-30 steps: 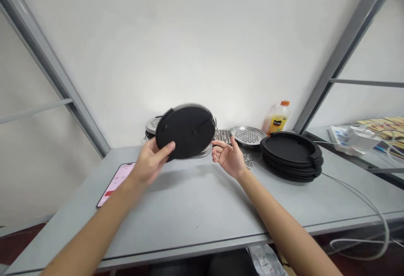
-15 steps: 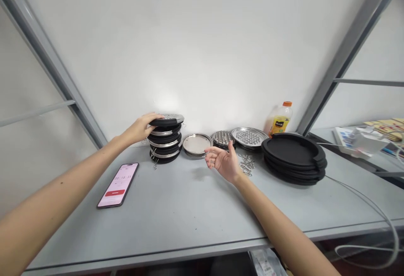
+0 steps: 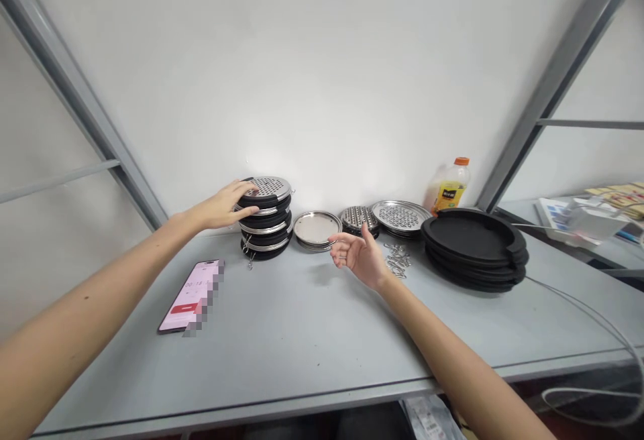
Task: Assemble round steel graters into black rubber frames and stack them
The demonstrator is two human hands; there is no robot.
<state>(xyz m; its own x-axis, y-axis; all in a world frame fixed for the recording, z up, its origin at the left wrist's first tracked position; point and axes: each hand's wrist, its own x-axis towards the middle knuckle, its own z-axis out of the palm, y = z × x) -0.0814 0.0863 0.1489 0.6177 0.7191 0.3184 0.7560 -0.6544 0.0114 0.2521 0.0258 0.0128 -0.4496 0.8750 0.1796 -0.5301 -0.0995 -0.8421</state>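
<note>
- Tall stack of round black holders with silver, perforated metal discs (image 3: 266, 222) stands at the left rear of the grey table (image 3: 282, 339), close to the white wall (image 3: 322, 78); small metal wire clips (image 3: 248, 252) hang at its left side
- Left hand (image 3: 229, 205) lies against the upper left of this stack, its fingers spread apart, some over the top disc and the thumb lower along the side
- Right hand (image 3: 359, 259) is open and empty, fingers apart and thumb up, in front of the metal discs; its fingertips overlap the edge of the plain discs in view, though whether they touch is hard to tell
- Low pile of plain, round silver metal discs (image 3: 316, 227) lies just right of the tall stack
- Small pile of round, rough-surfaced metal graters (image 3: 358, 217) comes next, then a wider pile of silver, perforated round plates (image 3: 400, 215)
- Loose silver wire clips (image 3: 397, 260) lie in front of the wider plates
- Pile of large, round black trays (image 3: 473, 242) sits farther right, with a clear plastic bottle with an orange cap and yellow label (image 3: 451, 188) behind it
- Flat phone with a pink lit screen (image 3: 188, 298) lies at the left, partly pixelated
</note>
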